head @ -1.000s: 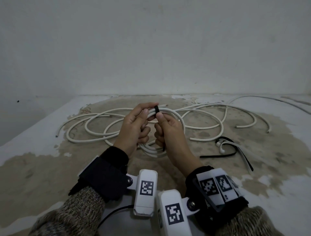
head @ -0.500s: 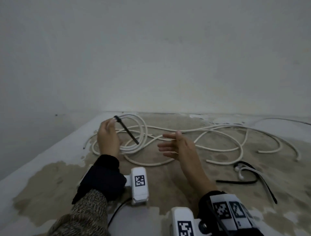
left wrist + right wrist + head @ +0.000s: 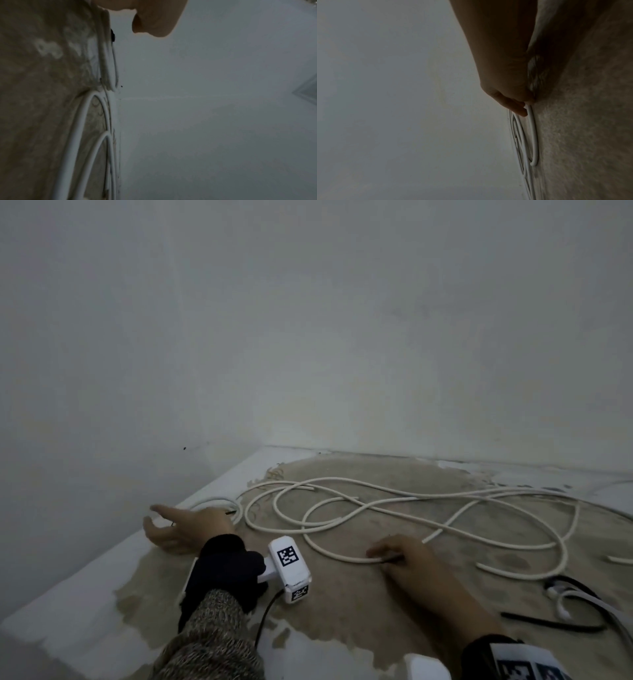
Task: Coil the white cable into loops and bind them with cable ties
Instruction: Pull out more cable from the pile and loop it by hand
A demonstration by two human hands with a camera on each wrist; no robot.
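A small coiled bundle of white cable (image 3: 219,504) lies at the far left edge of the stained surface, with a black cable tie (image 3: 112,35) round it. My left hand (image 3: 178,525) hovers just in front of the bundle with fingers spread, holding nothing. In the left wrist view the bundle (image 3: 107,63) lies apart from the hand. My right hand (image 3: 394,553) rests low on the surface and pinches a loose white cable (image 3: 342,556). In the right wrist view its fingertips (image 3: 520,111) meet that cable (image 3: 533,135).
Several loose white cables (image 3: 445,508) sprawl across the middle and right of the surface. Spare black cable ties (image 3: 555,624) and a white strap (image 3: 568,599) lie at the right. Walls close off the back and left; the surface edge (image 3: 85,570) runs along the left.
Both hands held the bundle and tie a second ago. The left hand carried the bundle left, set it down and let go. The right hand dropped onto a loose cable.
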